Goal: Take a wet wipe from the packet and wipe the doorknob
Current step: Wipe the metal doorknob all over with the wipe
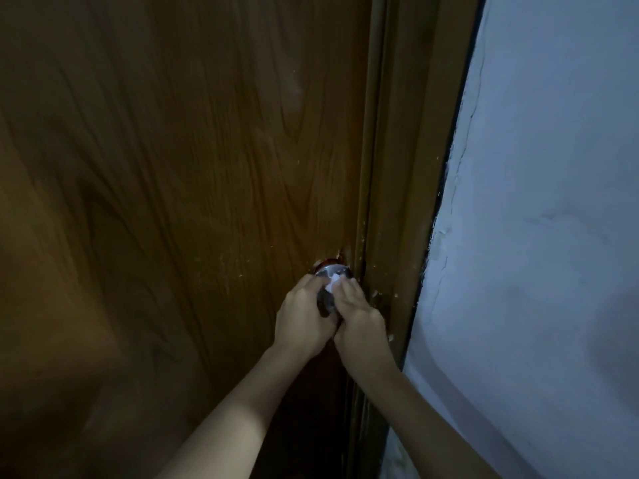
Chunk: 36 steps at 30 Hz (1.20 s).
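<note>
Two bare forearms: enter from the lower edge of the head view and rise toward the middle, converging at the door's lock side. Lighting is dim.

Left hand point(304, 318): curled around the left side of the doorknob, fingers wrapped onto the metal, thumb side lying against the other hand. It grips the knob itself; no wipe is visible under it.

Right hand point(359, 321): placed on the right side of the knob, touching the left hand at the knuckles. Its fingers are bent and pressed over a small white wad, pinning it to the metal.

Wet wipe point(332, 284): white, crumpled, only a small part showing between the fingertips of the two hands, lying on the top face of the knob. The rest is hidden beneath the right hand.

Doorknob point(333, 272): round, silver metal, mounted close to the door's right edge. Only the upper rim and a dark strip between the hands are visible; the remainder is covered.

Door point(179, 160): brown wood-grain panel filling the left and centre of the view, closed against its frame, with pale flecks and scuffs near the knob.

Door frame point(397, 167): matching brown trim running top to bottom just right of the door, chipped at knob height.

Wall point(539, 202): pale, bluish-white, uneven surface, meeting the frame along a rough dark seam.
</note>
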Each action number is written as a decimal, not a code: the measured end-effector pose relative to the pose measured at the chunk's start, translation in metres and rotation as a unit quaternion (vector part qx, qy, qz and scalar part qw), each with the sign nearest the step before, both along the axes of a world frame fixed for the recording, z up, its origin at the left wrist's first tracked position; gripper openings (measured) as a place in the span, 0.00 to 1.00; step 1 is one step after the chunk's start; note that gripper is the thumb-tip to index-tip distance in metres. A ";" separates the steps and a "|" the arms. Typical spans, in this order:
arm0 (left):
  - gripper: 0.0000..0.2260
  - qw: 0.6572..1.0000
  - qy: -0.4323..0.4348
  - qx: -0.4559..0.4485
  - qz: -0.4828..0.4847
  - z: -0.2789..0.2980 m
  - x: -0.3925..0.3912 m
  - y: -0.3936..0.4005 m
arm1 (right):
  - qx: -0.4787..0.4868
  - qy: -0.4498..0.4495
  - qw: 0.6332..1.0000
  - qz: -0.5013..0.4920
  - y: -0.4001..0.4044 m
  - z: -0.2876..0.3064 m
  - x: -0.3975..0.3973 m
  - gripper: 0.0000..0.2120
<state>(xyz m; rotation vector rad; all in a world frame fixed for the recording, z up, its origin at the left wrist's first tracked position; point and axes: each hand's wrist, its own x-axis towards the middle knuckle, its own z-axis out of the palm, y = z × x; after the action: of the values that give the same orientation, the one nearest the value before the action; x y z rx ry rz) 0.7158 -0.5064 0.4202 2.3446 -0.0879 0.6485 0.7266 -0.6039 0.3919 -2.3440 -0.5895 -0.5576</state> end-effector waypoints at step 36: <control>0.19 0.999 -0.015 -0.033 -0.038 -0.011 -0.031 0.029 | -0.012 -0.165 0.983 0.083 -0.010 -0.026 -0.014 0.18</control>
<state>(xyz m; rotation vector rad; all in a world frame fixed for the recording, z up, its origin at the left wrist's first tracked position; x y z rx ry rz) 0.6847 -0.4775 0.4091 2.2579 -0.1659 0.6387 0.7125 -0.6142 0.3657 -2.2126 -0.9373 -0.8732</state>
